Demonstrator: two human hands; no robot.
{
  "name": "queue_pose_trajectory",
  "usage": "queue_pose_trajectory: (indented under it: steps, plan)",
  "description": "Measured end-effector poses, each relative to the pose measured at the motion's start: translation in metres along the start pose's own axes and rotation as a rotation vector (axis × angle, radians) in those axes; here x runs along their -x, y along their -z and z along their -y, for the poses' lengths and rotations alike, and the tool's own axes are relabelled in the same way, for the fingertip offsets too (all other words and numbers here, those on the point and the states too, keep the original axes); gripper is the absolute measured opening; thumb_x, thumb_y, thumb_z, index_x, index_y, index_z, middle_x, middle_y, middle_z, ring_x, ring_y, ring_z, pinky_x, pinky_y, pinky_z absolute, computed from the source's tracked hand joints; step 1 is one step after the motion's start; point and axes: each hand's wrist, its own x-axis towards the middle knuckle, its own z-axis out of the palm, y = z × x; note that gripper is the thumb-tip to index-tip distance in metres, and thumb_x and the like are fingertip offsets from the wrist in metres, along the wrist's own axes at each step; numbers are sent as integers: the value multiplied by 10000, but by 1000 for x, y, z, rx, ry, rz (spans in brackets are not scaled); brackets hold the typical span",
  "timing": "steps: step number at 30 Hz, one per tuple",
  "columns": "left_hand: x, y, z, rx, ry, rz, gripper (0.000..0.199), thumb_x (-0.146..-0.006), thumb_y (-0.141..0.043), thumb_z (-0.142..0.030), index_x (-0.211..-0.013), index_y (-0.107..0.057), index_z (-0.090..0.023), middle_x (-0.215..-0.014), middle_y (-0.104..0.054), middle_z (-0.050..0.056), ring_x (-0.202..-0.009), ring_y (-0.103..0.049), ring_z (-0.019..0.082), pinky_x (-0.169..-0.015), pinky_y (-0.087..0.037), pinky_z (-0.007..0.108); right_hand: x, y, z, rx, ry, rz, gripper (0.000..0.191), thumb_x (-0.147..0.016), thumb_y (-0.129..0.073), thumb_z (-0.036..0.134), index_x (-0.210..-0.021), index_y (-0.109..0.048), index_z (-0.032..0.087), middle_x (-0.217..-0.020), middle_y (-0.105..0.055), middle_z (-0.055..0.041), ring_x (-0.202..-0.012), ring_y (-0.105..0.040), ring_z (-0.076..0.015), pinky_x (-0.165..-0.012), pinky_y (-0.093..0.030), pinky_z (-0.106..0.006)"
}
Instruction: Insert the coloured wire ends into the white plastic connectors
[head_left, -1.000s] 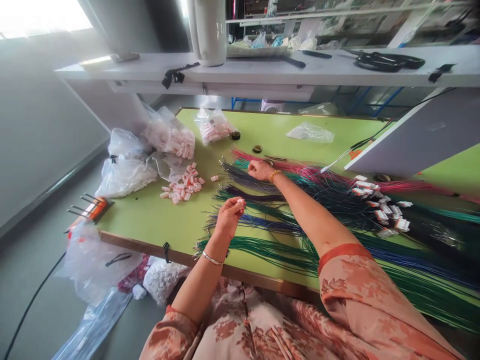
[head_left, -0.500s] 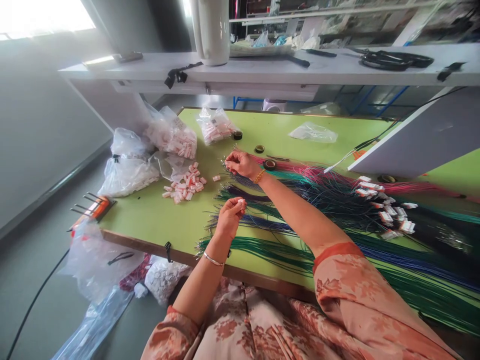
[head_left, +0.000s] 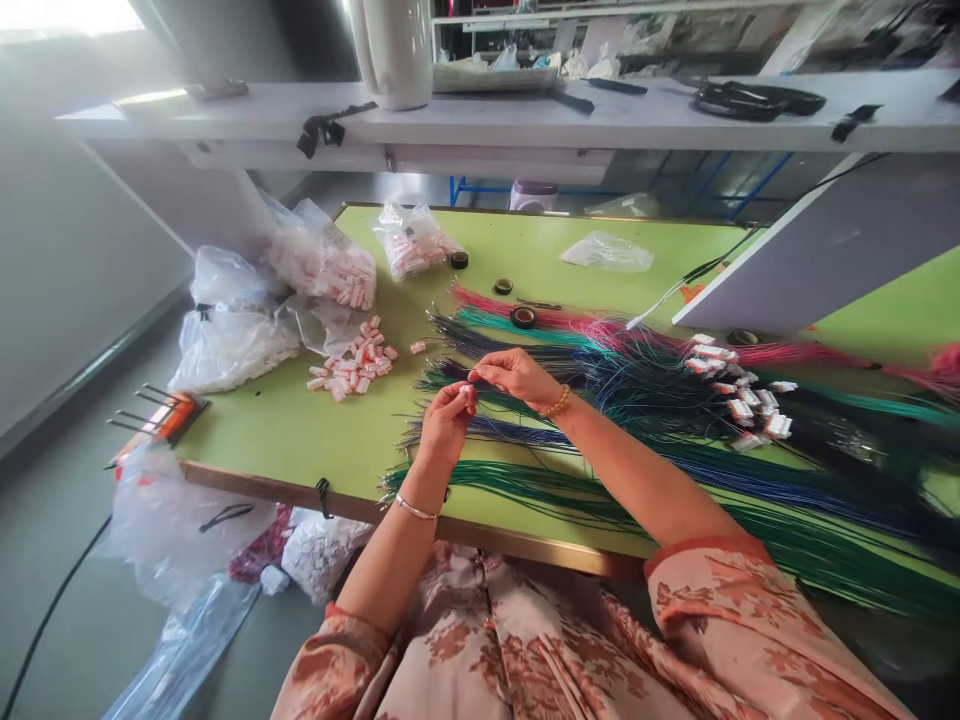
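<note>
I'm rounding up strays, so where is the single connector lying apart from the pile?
In the head view, the single connector lies on the green tabletop, just right of the loose pile, left of the dark wire tips.

bright | glare upper left, likely daylight | soft shadows | wide-angle stretch, blurred edges

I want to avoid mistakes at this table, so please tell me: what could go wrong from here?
The small connector might slip, since the left hand holds it only by the fingertips. The left forearm could drag the green wires, whose tips lie near the table's front edge. Neighbouring wire bundles might tangle, as they lie close together.
</note>
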Motion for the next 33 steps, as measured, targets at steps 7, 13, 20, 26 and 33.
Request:
queue_pose_trajectory:
  steps: [7,13,20,26,33]
  plan:
    - [-1,-1,1,-6,27,-22,253,-634,-812,-205,-827,-657,-154,-747,-607,2,-639,-516,69,-624,-413,216,18,-3,-20,200,62,-150,255,-781,-588,355,-730,-712,139,-626,-625,-6,-577,-485,-104,-561,-367,-227]
    - [-3,0,2,-3,39,-28,234,-665,-794,-189,-846,-647,-163,-756,-605,-4,-650,-530,66,-647,-425,212,29,-10,-26,332,105,-193,197,-774,-579,285,-717,-705,144,-598,-597,16,-559,-472,-90,-552,-349,-206]
    - [-3,-1,3,34,57,-14,226,-664,-792,-163,-852,-667,-155,-745,-611,-7,-682,-567,64,-659,-443,185,31,-15,-27,459,135,-217,246,-803,-561,311,-737,-738,153,-591,-612,9,-534,-459,-88,-541,-329,-210]
    - [-3,0,3,9,21,7,245,-654,-814,-183,-849,-668,-156,-758,-626,-8,-692,-578,62,-678,-452,186,33,-17,-20,557,140,-250,256,-807,-562,318,-697,-728,156,-539,-585,7,-508,-426,-81,-526,-293,-215]
    - [-1,0,10,-90,-68,-39,289,-598,-852,-220,-829,-688,-164,-761,-652,-5,-679,-568,67,-668,-430,209,34,-18,-19,674,177,-189,284,-847,-509,298,-663,-681,168,-522,-559,6,-486,-380,-83,-528,-261,-233]
